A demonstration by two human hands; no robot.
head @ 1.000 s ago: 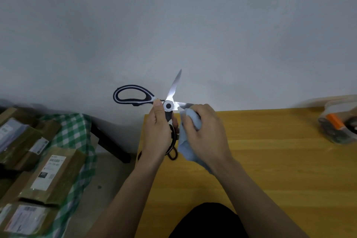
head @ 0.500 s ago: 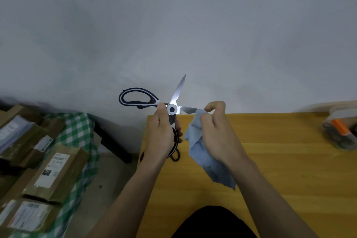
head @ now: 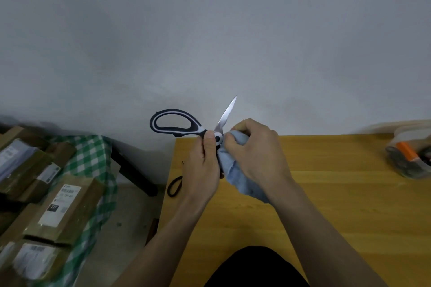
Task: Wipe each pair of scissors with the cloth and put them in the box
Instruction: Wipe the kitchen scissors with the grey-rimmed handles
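Gripping open scissors [head: 186,127], left hand [head: 201,170]; cloth [head: 238,170] in right hand [head: 256,154].

There is one view only, from the camera on my head, looking forward and down over my forearms. It sits close: my left hand [head: 202,165] and right hand [head: 256,154] fill the lower middle, raised between lens and wall [head: 210,30]. The wide angle takes in much of that grey wall above my hands, the table [head: 326,205] beneath and to the right of my right hand, and the floor [head: 121,223] with parcels [head: 63,207] well left of my left hand. No second view shares this scene
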